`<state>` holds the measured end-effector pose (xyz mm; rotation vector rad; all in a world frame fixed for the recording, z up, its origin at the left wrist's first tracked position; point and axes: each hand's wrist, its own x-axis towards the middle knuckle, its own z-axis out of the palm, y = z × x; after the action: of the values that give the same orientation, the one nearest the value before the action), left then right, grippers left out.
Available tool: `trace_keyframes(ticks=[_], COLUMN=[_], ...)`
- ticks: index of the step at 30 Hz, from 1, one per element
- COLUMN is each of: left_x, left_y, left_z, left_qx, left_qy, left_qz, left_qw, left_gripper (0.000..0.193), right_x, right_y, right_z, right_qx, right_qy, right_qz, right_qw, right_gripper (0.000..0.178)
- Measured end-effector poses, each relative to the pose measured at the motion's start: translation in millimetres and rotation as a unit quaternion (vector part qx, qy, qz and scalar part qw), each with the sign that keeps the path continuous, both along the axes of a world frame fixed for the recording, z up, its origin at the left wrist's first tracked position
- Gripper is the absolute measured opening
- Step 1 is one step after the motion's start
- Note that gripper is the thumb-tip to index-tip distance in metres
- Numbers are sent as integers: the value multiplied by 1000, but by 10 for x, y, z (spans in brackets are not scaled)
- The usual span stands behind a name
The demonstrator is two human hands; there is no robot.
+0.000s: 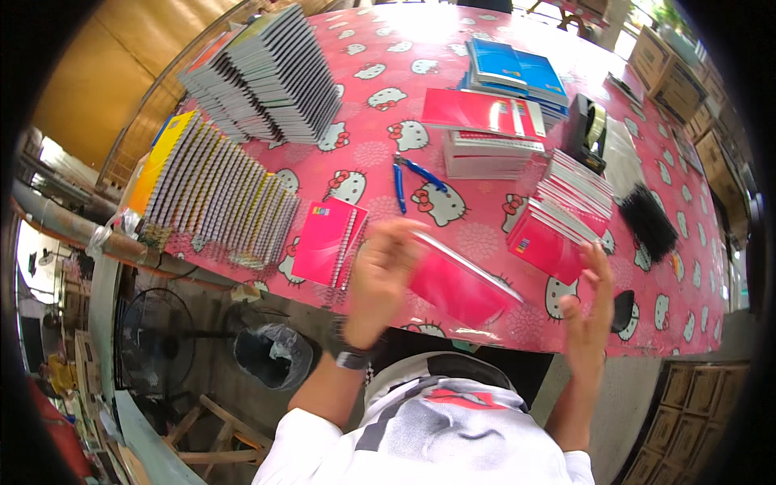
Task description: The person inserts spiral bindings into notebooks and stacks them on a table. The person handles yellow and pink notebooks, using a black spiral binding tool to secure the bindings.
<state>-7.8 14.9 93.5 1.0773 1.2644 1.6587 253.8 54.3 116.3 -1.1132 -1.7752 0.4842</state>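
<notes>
In front of me a pink notebook (461, 283) lies at a slant, its white page edge facing away from me. My left hand (384, 271) is closed on the left end of it, the fingers partly smeared. To the right, my right hand (588, 311) is held above the table's near edge, empty with fingers apart. Close beyond it is a stack of pink-covered books (550, 242) with white page edges showing. A spiral-bound pink notebook (327, 241) lies just left of my left hand. Blue-handled cutting pliers (416, 174) rest farther away.
Tall rows of spiral notebooks (218, 190) and grey-edged books (275, 81) stand at left. Beyond the pliers are pink books (485, 113) and blue notebooks (517, 69). A tape dispenser (586, 133) and black binding coils (648, 222) sit at right; a bin (275, 356) stands below.
</notes>
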Motion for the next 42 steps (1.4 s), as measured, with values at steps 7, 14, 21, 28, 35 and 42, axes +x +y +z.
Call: trace_keyframes(ticks=[7, 14, 21, 28, 35, 42], left_x=[-1058, -1072, -786, -676, -993, -870], left_y=[-417, -749, -408, -347, 6, 36], left_z=[215, -743, -551, -526, -460, -424], left_qx=[71, -181, -165, -249, -347, -252], left_qy=[2, 370, 664, 667, 573, 630], left_qz=[334, 385, 221, 130, 182, 218], left_qw=[940, 826, 695, 690, 720, 702], left_gripper=[26, 26, 68, 86, 96, 107], right_x=[474, 354, 348, 338, 334, 433], right_y=[363, 424, 541, 601, 725, 938], right_z=[-171, -252, -383, -406, -431, -386], right_qx=[-21, 7, 38, 43, 76, 109], right_qy=[-149, -147, -212, -213, -243, -208], right_qz=[-39, -40, -51, -52, -73, -49], right_qw=[988, 988, 975, 975, 964, 971], right_gripper=[30, 29, 31, 35, 35, 28])
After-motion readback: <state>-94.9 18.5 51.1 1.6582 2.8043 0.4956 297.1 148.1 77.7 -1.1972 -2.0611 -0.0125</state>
